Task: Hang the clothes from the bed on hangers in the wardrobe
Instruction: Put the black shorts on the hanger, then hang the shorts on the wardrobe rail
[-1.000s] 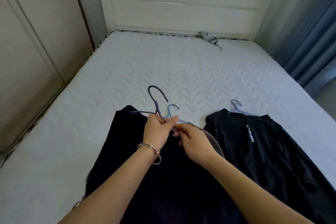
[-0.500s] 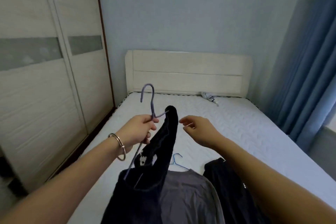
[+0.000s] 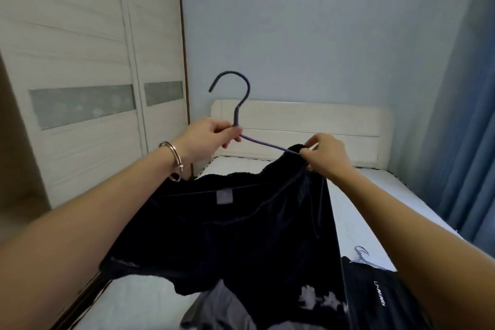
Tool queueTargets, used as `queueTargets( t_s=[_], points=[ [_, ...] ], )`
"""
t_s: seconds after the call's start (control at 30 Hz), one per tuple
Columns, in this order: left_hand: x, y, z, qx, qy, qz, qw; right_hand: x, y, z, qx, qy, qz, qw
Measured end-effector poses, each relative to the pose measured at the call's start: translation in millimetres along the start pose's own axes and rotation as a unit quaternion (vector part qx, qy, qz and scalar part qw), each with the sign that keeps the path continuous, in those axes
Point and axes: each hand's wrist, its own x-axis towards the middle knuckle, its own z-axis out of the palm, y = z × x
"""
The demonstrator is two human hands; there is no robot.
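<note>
We are holding a purple hanger up in the air over the bed, with a dark garment draped from it. Our left hand is closed around the hanger's neck, just under the hook, which points up and curls toward the wardrobe. Our right hand pinches the end of the hanger arm farthest from the wardrobe, together with the garment's shoulder there, fingers narrow and closed.

The hanger's long axis runs across our view, sloping down away from the wardrobe, roughly parallel to the headboard behind it. The garment's collar sags below the bar on the wardrobe side, so it seems seated on one shoulder only.

The wardrobe stands beside our left arm, its sliding doors shut on the part we can see. Our left hand is the nearer one to it, and it holds the hook, so we judge the coming carry turns that way.

Below the hanger, away from the wardrobe, a grey garment and a black lettered garment on a pale hanger lie on the bed.
</note>
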Motion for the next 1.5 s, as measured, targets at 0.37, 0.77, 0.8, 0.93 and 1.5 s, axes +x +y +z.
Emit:
queueTargets(
  t_s=[0.37,0.77,0.8,0.93,1.5],
  points=[
    [0.4,18.7,-1.8,0.030,-0.043,0.109,0.993,-6.8,-39.7,-55.7,0.071,0.022,0.018,0.997],
    [-33.0,24.0,-5.2,-0.052,-0.055,0.020,0.997,-58.5,-56.1,-34.5,0.069,-0.180,-0.180,0.965],
    [-39.8,18.2,-14.7,-0.016,-0.043,0.016,0.999,-59.3,-54.2,-33.3,0.088,-0.178,-0.177,0.964],
    [-82.3,-26.4,-60.6,0.166,0.006,-0.017,0.986,-59.4,-46.7,-34.0,0.159,-0.168,-0.166,0.959],
    [-161.6,-31.2,-120.3,0.258,0.271,-0.056,0.926,-115.6,-148.1,34.0,0.160,-0.316,-0.314,0.881]
  ],
)
